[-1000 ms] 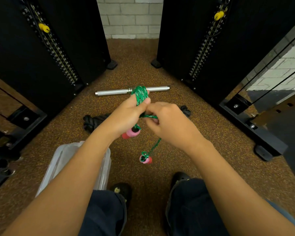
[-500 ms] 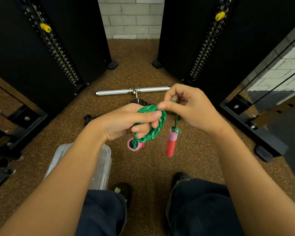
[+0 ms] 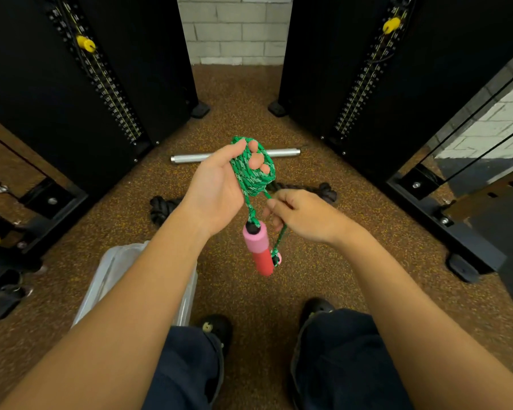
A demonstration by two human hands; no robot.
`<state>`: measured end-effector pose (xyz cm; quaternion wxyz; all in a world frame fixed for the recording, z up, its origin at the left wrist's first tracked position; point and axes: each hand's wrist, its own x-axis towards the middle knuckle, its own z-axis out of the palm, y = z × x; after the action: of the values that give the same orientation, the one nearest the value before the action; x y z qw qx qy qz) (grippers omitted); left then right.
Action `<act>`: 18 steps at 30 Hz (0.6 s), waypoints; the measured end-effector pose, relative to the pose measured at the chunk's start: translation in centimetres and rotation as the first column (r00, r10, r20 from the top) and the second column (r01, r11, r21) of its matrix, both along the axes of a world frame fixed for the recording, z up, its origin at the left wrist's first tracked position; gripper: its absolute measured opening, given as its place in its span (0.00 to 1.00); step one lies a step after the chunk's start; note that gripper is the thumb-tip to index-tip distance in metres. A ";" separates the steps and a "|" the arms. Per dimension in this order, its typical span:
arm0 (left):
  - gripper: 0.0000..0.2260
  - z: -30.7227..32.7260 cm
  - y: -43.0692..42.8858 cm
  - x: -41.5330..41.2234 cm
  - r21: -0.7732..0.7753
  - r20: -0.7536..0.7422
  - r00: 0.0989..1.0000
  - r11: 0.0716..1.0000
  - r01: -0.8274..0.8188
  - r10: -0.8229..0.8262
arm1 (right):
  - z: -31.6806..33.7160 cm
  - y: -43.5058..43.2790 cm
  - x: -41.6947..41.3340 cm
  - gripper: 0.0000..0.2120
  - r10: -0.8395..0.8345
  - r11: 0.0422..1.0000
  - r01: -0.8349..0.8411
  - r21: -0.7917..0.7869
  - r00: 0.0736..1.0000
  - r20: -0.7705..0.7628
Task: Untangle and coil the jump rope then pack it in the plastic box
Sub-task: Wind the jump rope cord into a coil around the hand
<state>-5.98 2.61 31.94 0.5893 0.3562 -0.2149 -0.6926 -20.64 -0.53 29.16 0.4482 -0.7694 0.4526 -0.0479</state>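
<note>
The green jump rope (image 3: 253,176) is wound in a coil round the fingers of my left hand (image 3: 219,187), which grips it at chest height. One pink-and-red foam handle (image 3: 258,247) hangs straight down from the coil. My right hand (image 3: 302,216) pinches the free strand just right of the coil; that strand runs down to the second pink handle (image 3: 278,258), mostly hidden behind the first. The clear plastic box (image 3: 113,276) lies on the floor under my left forearm, partly covered by it.
A steel bar handle (image 3: 282,152) and a black rope attachment (image 3: 160,207) lie on the brown rubber floor ahead. Black weight-stack towers (image 3: 80,78) stand left and right. My two shoes (image 3: 317,309) are at the bottom.
My left hand turned palm-up and rose with the coil. My right hand dropped from beside the coil to below it, and the handles now hang together.
</note>
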 end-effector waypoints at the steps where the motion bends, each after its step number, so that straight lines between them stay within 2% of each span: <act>1: 0.10 -0.2 -0.1 -0.1 -0.005 0.076 0.996 0.999 -0.054 0.054 | 0.0 0.1 0.0 0.09 0.030 0.999 -0.031 -0.014 0.999 -0.036; 3: 0.10 -0.8 -0.4 -0.1 -0.040 0.290 0.941 0.984 -0.171 0.175 | 0.2 0.4 0.1 0.08 0.084 0.994 -0.090 -0.067 0.992 -0.091; 6: 0.10 -1.6 -0.7 0.2 -0.047 0.662 0.694 0.939 -0.340 0.284 | 0.8 0.9 0.1 0.08 0.126 0.979 -0.135 -0.151 0.990 -0.071; 8: 0.07 -1.9 -0.6 0.2 -0.080 0.775 0.553 0.915 -0.394 0.306 | 1.3 1.2 0.3 0.05 0.159 0.965 -0.160 -0.206 0.987 -0.022; 10: 0.06 -2.1 -0.4 0.1 -0.123 0.854 0.443 0.934 -0.336 0.272 | 1.6 1.4 0.5 0.04 0.184 0.948 -0.173 -0.267 0.983 0.019; 13: 0.08 -2.6 -0.5 -0.1 -0.036 0.953 0.292 0.991 -0.130 0.073 | 1.9 1.3 0.4 0.05 0.177 0.924 -0.144 -0.355 0.982 0.063; 15: 0.11 -2.8 -0.4 -0.2 0.031 0.957 0.290 0.999 -0.017 -0.025 | 2.0 1.1 0.2 0.07 0.157 0.911 -0.112 -0.397 0.984 0.082; 18: 0.21 -2.3 0.0 -0.8 0.063 0.916 0.389 0.993 0.102 -0.097 | 2.2 0.7 -0.3 0.08 0.095 0.896 -0.026 -0.443 0.986 0.134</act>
<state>-6.75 2.57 29.68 0.3323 0.6635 -0.5255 -0.4161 -20.96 0.12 31.36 0.2974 -0.8585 0.3703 -0.1936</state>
